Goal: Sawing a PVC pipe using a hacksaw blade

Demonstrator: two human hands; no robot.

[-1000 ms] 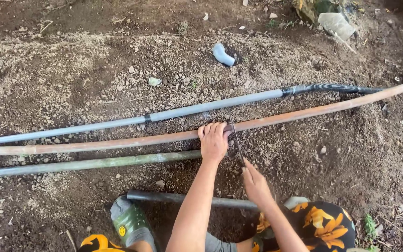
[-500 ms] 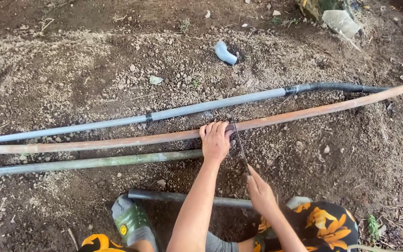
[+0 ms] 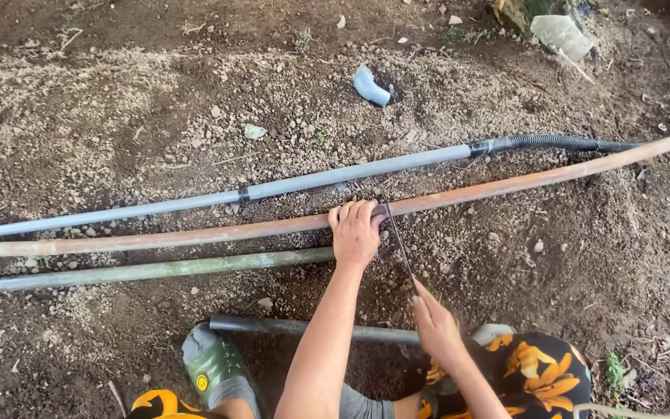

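Observation:
My left hand (image 3: 355, 231) presses down on a long brownish pipe (image 3: 195, 233) that lies across the dirt from left to upper right. My right hand (image 3: 434, 326) grips the handle end of a thin hacksaw blade (image 3: 398, 242). The blade's far end rests on the brown pipe just right of my left fingers. A greenish pipe (image 3: 141, 271) lies parallel just below, its right end under my left hand. A grey pipe (image 3: 335, 177) runs parallel above.
A black corrugated hose (image 3: 560, 143) joins the grey pipe's right end. A dark pipe (image 3: 288, 326) lies near my green sandal (image 3: 215, 368). A grey elbow fitting (image 3: 371, 86) sits on the stony soil at the top. Floral cloth (image 3: 544, 372) covers my knee.
My right hand has drawn back towards me, pulling the saw blade along the cut. My left hand stays pressed on the brown pipe.

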